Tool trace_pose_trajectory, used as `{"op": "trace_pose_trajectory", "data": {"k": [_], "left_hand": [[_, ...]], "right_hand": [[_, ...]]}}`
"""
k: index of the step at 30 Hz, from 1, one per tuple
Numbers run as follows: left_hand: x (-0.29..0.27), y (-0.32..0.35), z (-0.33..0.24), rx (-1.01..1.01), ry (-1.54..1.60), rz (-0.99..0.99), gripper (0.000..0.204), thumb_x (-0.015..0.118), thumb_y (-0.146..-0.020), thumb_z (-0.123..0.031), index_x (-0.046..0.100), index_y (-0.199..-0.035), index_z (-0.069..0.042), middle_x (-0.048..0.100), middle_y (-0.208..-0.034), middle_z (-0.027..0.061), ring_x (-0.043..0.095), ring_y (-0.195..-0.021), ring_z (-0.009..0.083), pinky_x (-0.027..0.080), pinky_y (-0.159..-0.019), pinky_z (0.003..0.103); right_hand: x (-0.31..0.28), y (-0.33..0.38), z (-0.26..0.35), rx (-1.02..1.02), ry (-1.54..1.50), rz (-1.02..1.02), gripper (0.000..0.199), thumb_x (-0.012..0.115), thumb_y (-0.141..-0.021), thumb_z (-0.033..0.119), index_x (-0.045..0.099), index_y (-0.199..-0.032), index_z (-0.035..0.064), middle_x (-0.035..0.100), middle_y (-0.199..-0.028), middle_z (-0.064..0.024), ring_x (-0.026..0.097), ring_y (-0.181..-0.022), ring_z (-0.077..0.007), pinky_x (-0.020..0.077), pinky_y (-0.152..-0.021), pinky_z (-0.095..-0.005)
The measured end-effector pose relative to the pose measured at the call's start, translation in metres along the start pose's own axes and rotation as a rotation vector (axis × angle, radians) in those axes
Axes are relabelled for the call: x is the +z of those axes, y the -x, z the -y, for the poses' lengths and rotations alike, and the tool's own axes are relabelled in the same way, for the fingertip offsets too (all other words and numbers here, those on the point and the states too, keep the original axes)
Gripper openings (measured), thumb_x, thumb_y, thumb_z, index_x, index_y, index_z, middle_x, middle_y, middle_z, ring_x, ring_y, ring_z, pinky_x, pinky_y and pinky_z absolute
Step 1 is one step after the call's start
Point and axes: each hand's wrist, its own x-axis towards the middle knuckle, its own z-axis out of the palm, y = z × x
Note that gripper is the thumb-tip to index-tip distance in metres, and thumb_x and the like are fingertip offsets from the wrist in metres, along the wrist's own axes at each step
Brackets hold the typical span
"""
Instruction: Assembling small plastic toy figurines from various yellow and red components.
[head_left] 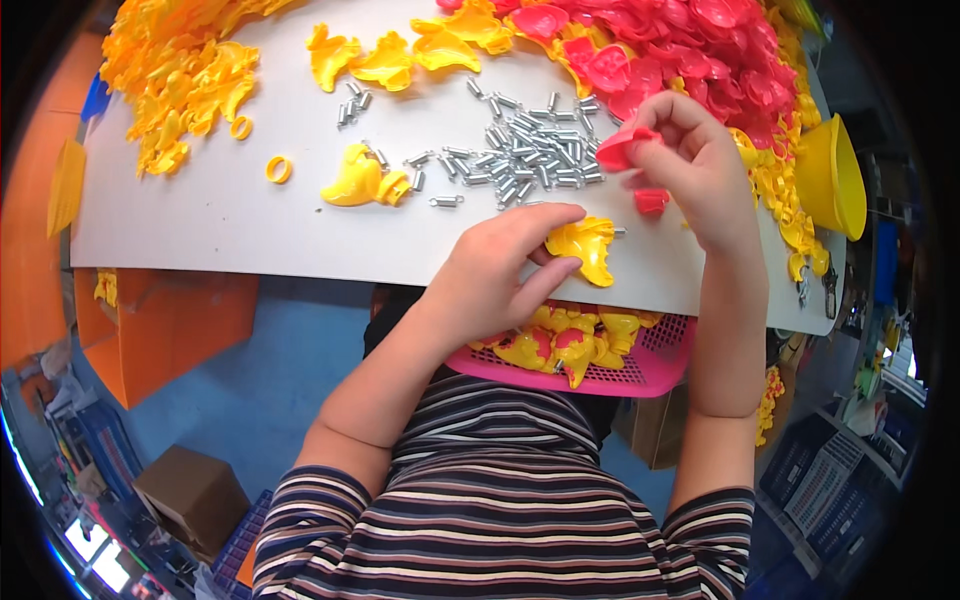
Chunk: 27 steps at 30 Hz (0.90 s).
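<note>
My left hand pinches a curved yellow plastic shell between thumb and fingers, close to the table's front edge. A small metal end sticks out at the shell's right side. Raised over the table, my right hand grips a red plastic piece with thumb and forefinger. Below it is a smaller red piece. Between and beyond the hands lies a loose heap of small metal springs. Left of the heap rests a yellow plastic part with a rounded body.
Yellow shells pile up at the far left, and red pieces at the far right. Two yellow rings lie left. A pink basket of yellow-and-red parts sits under the table edge. A yellow cone-shaped container stands right; an orange bin is below left.
</note>
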Motion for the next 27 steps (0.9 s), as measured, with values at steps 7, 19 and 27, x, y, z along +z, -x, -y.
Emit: {"op": "trace_pose_trajectory", "data": {"k": [7, 19, 27], "left_hand": [[0.004, -0.002, 0.002, -0.103, 0.168, -0.044, 0.057, 0.071, -0.085, 0.0, 0.042, -0.134, -0.003, 0.067, -0.113, 0.0161, 0.068, -0.09, 0.0152, 0.054, -0.077, 0.024], [0.007, -0.001, 0.01, -0.005, 0.13, -0.057, 0.059, 0.07, -0.086, -0.006, 0.037, -0.135, -0.004, 0.067, -0.111, 0.0195, 0.07, -0.096, 0.0279, 0.057, -0.082, 0.032], [-0.002, -0.002, 0.005, -0.092, 0.25, 0.015, 0.06, 0.067, -0.087, 0.003, 0.035, -0.137, -0.003, 0.062, -0.118, 0.0182, 0.064, -0.108, 0.0216, 0.053, -0.092, 0.032]], "right_hand": [[0.012, 0.039, -0.028, -0.17, 0.143, 0.004, 0.027, 0.062, -0.089, 0.0, 0.058, -0.116, 0.0021, 0.063, -0.104, -0.0029, 0.061, -0.091, -0.0083, 0.0461, -0.073, -0.021], [0.018, 0.039, -0.021, -0.584, 0.666, 0.01, 0.025, 0.065, -0.08, -0.008, 0.066, -0.102, 0.0017, 0.061, -0.09, -0.0063, 0.061, -0.074, -0.0169, 0.047, -0.061, -0.0256], [0.022, 0.037, -0.025, -0.759, 0.816, -0.001, 0.022, 0.072, -0.071, -0.007, 0.065, -0.091, 0.0005, 0.064, -0.09, -0.0118, 0.064, -0.073, -0.0251, 0.0518, -0.059, -0.0309]]}}
